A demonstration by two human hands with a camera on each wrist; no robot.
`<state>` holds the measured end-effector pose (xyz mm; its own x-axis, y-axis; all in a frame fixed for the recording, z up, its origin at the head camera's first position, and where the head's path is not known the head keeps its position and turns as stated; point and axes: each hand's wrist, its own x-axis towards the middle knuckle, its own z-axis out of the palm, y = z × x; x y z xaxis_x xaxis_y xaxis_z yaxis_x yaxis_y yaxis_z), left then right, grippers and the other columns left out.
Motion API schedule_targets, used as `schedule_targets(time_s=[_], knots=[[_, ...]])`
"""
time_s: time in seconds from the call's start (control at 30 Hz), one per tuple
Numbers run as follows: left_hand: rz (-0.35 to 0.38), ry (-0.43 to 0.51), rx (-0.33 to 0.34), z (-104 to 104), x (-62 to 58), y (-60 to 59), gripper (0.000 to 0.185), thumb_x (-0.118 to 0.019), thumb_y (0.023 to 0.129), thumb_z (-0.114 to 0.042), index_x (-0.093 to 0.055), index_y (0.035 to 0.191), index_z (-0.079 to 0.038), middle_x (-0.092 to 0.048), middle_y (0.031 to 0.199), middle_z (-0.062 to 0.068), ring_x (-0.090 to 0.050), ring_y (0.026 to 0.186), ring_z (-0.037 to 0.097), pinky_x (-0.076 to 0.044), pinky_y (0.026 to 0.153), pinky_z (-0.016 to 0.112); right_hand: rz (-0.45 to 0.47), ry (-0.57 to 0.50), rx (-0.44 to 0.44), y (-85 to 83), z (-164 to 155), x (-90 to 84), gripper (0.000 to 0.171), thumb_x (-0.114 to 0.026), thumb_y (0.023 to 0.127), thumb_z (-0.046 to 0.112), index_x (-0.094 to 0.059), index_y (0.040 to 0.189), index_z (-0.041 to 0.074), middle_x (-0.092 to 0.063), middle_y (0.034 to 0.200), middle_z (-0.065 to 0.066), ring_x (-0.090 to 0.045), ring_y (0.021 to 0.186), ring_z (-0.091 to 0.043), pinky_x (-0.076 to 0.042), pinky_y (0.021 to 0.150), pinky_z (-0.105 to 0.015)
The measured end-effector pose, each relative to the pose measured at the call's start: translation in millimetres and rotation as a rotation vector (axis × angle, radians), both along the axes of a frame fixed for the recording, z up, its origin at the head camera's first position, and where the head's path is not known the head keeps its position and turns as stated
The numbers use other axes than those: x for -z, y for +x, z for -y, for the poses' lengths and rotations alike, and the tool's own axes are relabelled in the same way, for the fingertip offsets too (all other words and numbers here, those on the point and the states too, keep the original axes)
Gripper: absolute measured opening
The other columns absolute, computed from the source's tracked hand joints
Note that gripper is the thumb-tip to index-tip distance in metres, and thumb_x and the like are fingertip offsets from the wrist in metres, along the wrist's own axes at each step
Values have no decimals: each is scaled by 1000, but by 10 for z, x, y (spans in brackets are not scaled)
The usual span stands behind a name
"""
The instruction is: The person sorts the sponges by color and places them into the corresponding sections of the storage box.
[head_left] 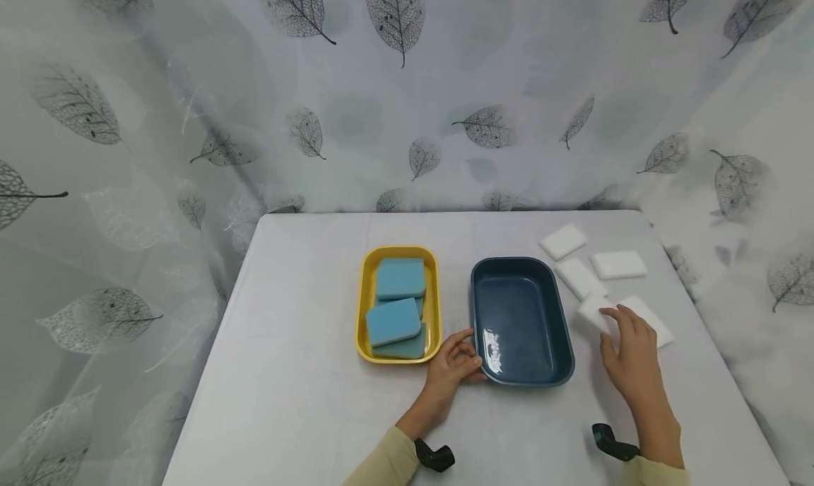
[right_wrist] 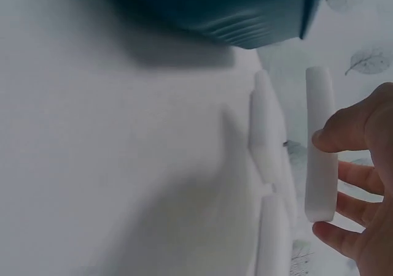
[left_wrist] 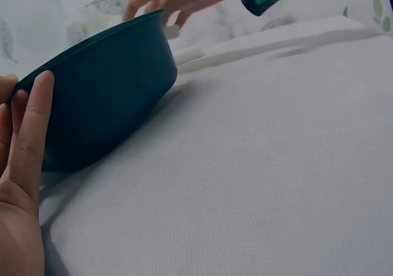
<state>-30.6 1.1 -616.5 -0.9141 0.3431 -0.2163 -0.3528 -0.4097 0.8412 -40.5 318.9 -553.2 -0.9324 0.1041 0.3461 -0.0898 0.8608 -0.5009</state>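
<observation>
White melamine sponges lie on the right side of the table (head_left: 305, 401), five of them in a loose cluster beside the dark blue tray (head_left: 521, 321). The right hand (head_left: 629, 355) has one white sponge (head_left: 594, 311) lifted on its edge, just off the tray's right rim; the wrist view shows the thumb pressing one flat face and the fingers (right_wrist: 353, 205) curled behind the other, so the sponge is pinched upright between them. Another sponge (head_left: 649, 320) lies flat partly under that hand. Further back, one sponge (head_left: 580, 277) sits close to the tray's right wall, one (head_left: 619, 264) lies to its right, and one (head_left: 562, 241) is nearest the back edge of the table.

The left hand (head_left: 453, 364) rests at the blue tray's near left corner, its fingers (left_wrist: 31, 129) straight and laid flat against the outside wall, thumb at the rim; it presses rather than grips. The tray stands flat on the table and holds nothing.

Just left of it, a yellow tray (head_left: 399, 304) holds blue sponges (head_left: 396, 306) stacked overlapping. A leaf-printed curtain (head_left: 407, 90) hangs behind and around the table.
</observation>
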Motion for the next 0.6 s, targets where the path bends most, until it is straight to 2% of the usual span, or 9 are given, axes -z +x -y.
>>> schedule_targets(time_s=[0.17,0.37,0.53,0.6], knots=[[5,-11,5,1,-1,-14,59,-72,88,-7,-50,141,-19,-53,107,-1,-63,93,10,-62,80,34,-50,-34,-44,-91,30,-153,52,-64,78,-15,-50,127,-7,-50,131,-36,-44,118,-56,-30,102,-70],[0,-3,1,-3,4,-20,58,-71,88,-5,-51,140,-19,-54,106,-1,-63,92,9,-62,80,34,-4,-71,-57,-178,152,-354,59,-66,78,-13,-48,134,-4,-47,138,-32,-42,123,-55,-32,102,-73],[4,6,6,-11,-2,-21,57,-71,88,-4,-51,140,-17,-54,105,-1,-64,91,9,-62,79,34,-23,-56,-165,-295,207,-462,66,-71,74,-16,-47,134,-5,-49,136,-33,-44,121,-55,-36,97,-72],[4,20,9,-17,-3,-27,58,-71,88,-4,-51,140,-16,-55,105,-1,-63,90,9,-62,79,34,-1,-47,-214,-345,229,-483,67,-72,74,-15,-46,134,-4,-49,136,-32,-43,122,-55,-37,95,-72]])
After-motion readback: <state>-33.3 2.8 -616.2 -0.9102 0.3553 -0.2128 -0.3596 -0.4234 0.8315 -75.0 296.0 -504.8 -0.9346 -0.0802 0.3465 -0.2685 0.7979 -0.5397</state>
